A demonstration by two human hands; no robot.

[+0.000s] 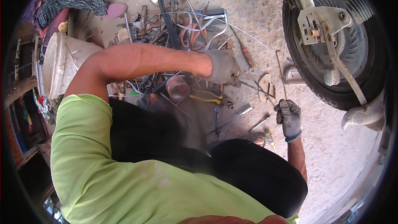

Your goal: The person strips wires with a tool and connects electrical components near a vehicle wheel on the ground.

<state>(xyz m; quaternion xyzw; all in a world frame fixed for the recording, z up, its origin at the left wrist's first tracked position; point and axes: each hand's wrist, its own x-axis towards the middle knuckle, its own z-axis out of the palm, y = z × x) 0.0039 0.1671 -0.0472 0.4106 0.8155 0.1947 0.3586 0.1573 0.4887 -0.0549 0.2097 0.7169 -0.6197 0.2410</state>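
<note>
Rod (281, 72) of thin metal, held upright in the right hand (289, 118) and rising past a small metal bracket toward the wheel (336, 41). Its long axis runs nearly vertical in the head view, upper end pointing away from the person, lower end hidden in the gloved fist. It is probably light and stiff but springy along its length, and smooth enough to slip in a glove, so a grip near the lower end gives leverage while one nearer the middle would steady the tip. Right hand: closed narrowly around the rod, fingers curled. Left hand (223, 67): also gloved, closed on a dark tool (253, 86) whose slim shaft slants down and to the right, toward a flat tan piece (265, 86) on the ground; what the tool is cannot be told. Beyond lie yellow-handled pliers (206, 98), a screwdriver (248, 56) with a reddish handle, loose wires and an orange loop of cable (191, 36), all scattered on bare concrete. A pale plastic bucket (62, 64) stands at the far left.
</note>
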